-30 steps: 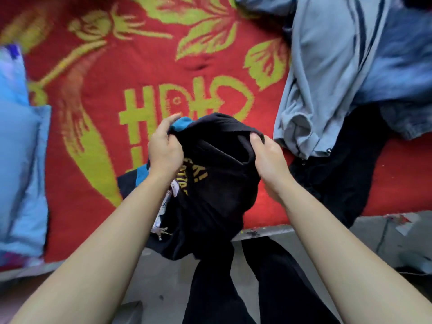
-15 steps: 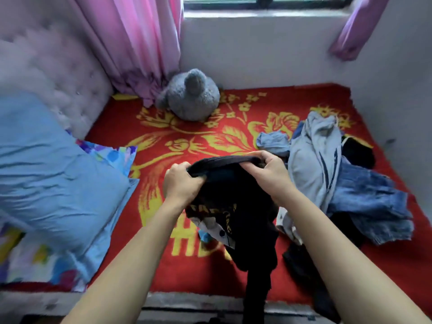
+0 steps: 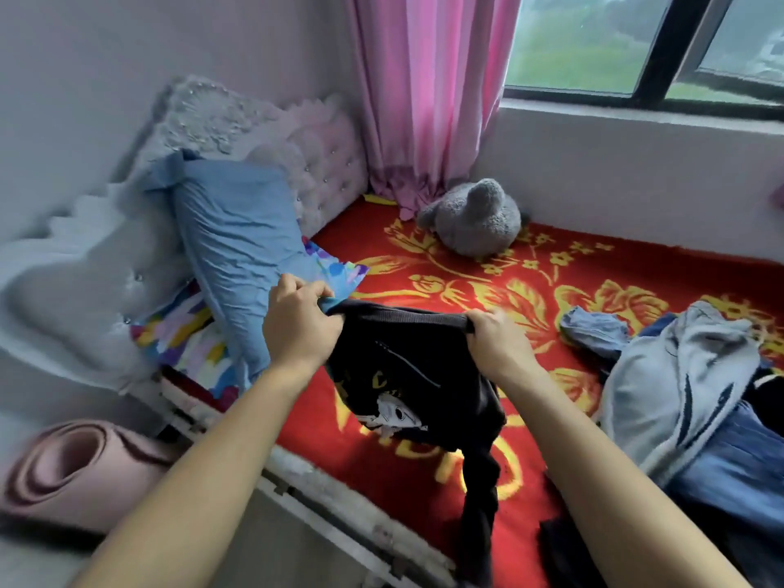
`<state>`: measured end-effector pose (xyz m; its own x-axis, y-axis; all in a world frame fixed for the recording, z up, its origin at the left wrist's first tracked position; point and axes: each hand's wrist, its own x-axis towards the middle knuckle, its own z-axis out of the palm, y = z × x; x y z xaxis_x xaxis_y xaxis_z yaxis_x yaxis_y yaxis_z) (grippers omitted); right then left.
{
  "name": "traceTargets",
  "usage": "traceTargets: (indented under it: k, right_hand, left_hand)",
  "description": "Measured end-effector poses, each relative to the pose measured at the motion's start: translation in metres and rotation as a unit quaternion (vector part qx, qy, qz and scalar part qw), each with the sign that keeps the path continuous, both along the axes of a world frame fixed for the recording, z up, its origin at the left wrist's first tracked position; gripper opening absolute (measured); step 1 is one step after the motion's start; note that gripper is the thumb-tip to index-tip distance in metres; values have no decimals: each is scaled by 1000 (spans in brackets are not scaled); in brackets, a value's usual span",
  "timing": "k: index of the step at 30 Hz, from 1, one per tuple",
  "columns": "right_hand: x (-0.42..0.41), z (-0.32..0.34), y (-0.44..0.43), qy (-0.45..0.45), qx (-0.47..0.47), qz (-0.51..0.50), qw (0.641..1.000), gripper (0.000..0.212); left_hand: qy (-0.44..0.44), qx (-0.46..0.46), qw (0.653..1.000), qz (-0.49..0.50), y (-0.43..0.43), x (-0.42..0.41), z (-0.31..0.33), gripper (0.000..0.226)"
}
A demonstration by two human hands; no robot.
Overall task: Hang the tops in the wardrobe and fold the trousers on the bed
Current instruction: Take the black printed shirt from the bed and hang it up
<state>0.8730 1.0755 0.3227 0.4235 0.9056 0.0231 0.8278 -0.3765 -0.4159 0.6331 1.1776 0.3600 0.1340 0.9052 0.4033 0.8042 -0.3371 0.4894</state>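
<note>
Between left hand [image 3: 297, 322] and right hand [image 3: 498, 341], pinched black top [image 3: 415, 375]

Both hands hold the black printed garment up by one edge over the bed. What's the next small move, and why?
Probably draw the hands apart and shake it open. The left hand and right hand grip the top edge of the black garment, which hangs bunched, one twisted part trailing over the bed. Opened out, its shape would show whether it gets hung or folded.
</note>
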Motion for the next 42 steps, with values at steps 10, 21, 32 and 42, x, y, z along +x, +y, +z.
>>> traceTargets:
  k: [10,21,32,42]
  right_hand:
    - [-159,-7,13,403,-51,145,902,17]
    - [-329,22,-33,253,-18,346,903,48]
    - [-579,44,-154,289,-49,330,897,29]
    - [-754,80,-192,434,-93,393,805,19]
  left_hand:
    - [-27,-156,971,177,-125,-178,-15,21]
    - [-399,-149,840,336,-250,-357,5,8]
    - [-116,-53,901,414,-434,-566,14,31]
    - [-105,44,869,482,-493,-712,17,13]
